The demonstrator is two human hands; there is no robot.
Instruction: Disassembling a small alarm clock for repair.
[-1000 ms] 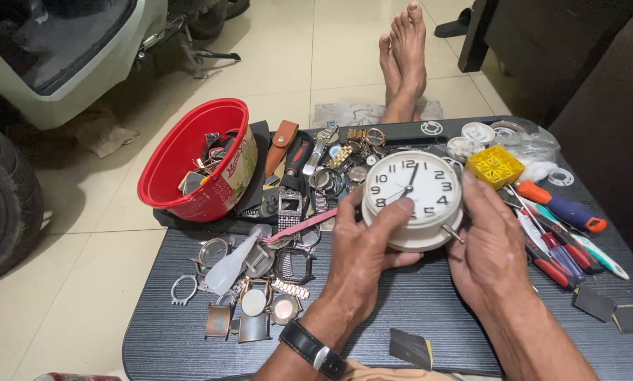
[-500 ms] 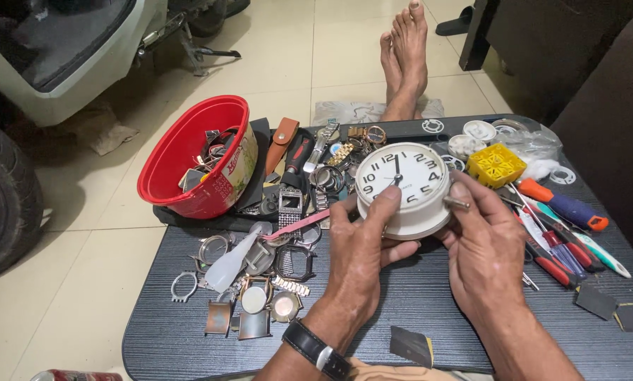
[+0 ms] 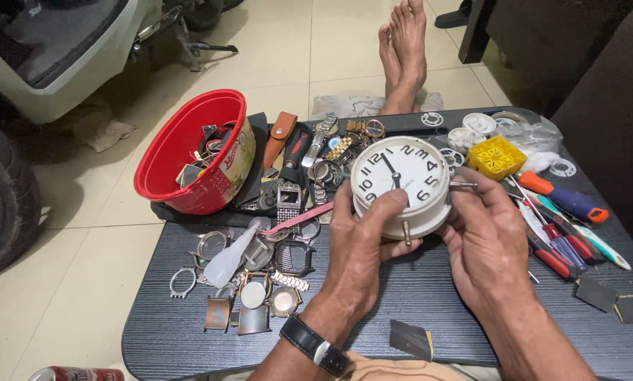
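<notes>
Alarm clock [image 3: 401, 176], round and white, held just above the dark worktop [image 3: 436, 303] with dial tilted up toward the camera, clamped between both hands, left hand [image 3: 358, 247] gripping lower-left rim with thumb on the face, right hand [image 3: 482, 240] pinching the right side, equally near.

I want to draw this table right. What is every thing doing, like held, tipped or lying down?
Round white clock: held up, face showing.
Left hand: gripping clock.
Right hand: gripping clock's side.
Red bowl: tipped, holding parts.
Yellow box: lying on table.
Screwdrivers: lying flat.
</notes>
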